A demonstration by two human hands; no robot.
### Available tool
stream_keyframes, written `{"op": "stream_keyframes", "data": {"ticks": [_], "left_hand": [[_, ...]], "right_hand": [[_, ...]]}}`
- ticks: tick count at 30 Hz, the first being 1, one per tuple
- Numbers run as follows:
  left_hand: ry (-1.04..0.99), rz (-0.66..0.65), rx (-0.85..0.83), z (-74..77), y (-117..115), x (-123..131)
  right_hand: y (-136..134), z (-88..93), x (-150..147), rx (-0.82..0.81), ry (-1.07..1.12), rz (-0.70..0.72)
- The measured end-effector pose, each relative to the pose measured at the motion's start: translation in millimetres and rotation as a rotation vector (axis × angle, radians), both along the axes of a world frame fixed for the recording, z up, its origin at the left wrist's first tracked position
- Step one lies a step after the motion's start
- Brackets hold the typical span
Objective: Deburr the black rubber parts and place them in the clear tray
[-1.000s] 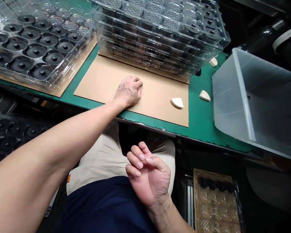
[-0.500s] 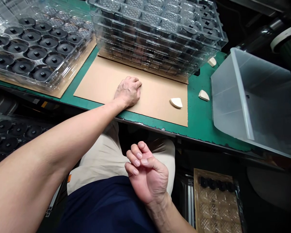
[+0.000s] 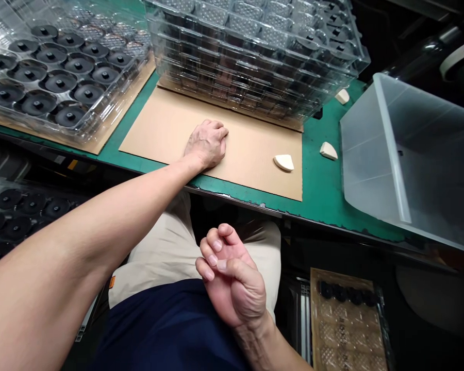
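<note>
My left hand (image 3: 206,143) rests on a flat cardboard sheet (image 3: 251,178) near the table's front edge. Its fingers are curled under, so whatever they may hold is hidden. Over my lap, my right hand (image 3: 232,278) is turned palm up with bent fingers and the thumb drawn in against them. Nothing shows in its palm. On the right part of the cardboard lies a cream-coloured wedge-shaped piece (image 3: 283,163), apart from both hands.
Behind the cardboard stands a stack of clear plastic trays (image 3: 232,67). Another tray of black round parts (image 3: 58,82) is at the left. Two more cream pieces (image 3: 328,151) lie beside a translucent bin (image 3: 359,154). Below the table at right is a partly filled tray (image 3: 348,319).
My right hand has shifted slightly left, its thumb moving closer to the fingers. The left hand keeps its place on the cardboard. The whole view has shifted a little.
</note>
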State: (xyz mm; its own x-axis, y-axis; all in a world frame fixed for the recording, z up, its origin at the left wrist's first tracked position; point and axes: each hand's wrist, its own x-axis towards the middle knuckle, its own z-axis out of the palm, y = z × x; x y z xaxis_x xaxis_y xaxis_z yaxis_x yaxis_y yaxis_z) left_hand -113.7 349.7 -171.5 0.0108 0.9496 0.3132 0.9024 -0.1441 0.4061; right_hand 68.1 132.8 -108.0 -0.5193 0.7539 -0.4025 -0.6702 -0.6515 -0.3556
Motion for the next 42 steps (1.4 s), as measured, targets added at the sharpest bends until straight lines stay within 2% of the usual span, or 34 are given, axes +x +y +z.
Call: {"op": "stream_keyframes", "data": {"ticks": [20,27,36,42], "left_hand": [[-0.001,-0.002,-0.010,-1.2,-0.1,-0.1],[0.000,0.016,-0.008,0.4,-0.5,0.6],[0.014,0.014,0.018,-0.9,-0.5,0.3],[0.027,0.024,0.009,0.5,-1.3,0.9]], "right_hand": [[-0.6,-1.9,-1.6,0.008,-0.005,0.009],[-6.1,-1.5,-2.8,0.147,-0.096,0.023],[-9.4,-4.8,-2.9,0.174,-0.118,0.050],[-12.4,-9.5,-4.0,0.282,-0.179,0.113]]}}
